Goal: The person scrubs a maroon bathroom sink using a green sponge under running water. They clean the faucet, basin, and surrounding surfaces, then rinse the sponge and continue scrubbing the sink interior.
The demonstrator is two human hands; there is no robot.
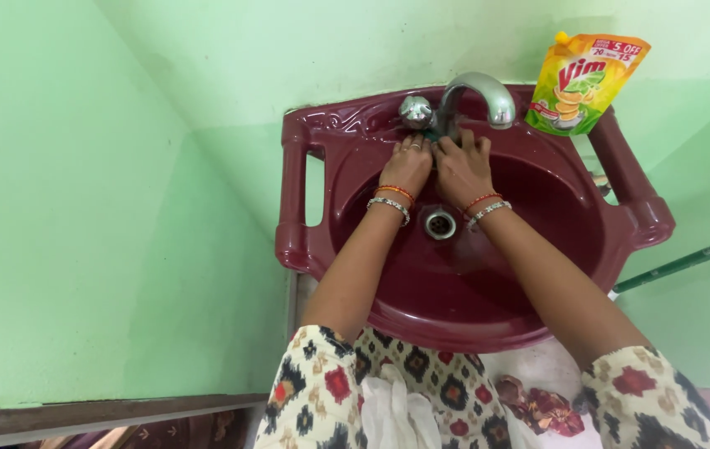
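Observation:
A dark red wash basin [538, 274] is fixed in a corner of green walls. A chrome tap [473, 96] with a round knob [415, 110] stands at its back rim. My left hand [407, 164] and my right hand [461, 169] are side by side under the tap's base, fingers bent and pressed together. A small dark green thing [437, 132] shows between the fingertips at the tap's foot; which hand grips it is unclear. Bangles sit on both wrists.
A yellow and green pouch of dish liquid [585, 83] leans on the basin's back right corner. A metal drain [439, 223] sits in the bowl below my wrists. A green pipe [687, 259] runs along the right wall.

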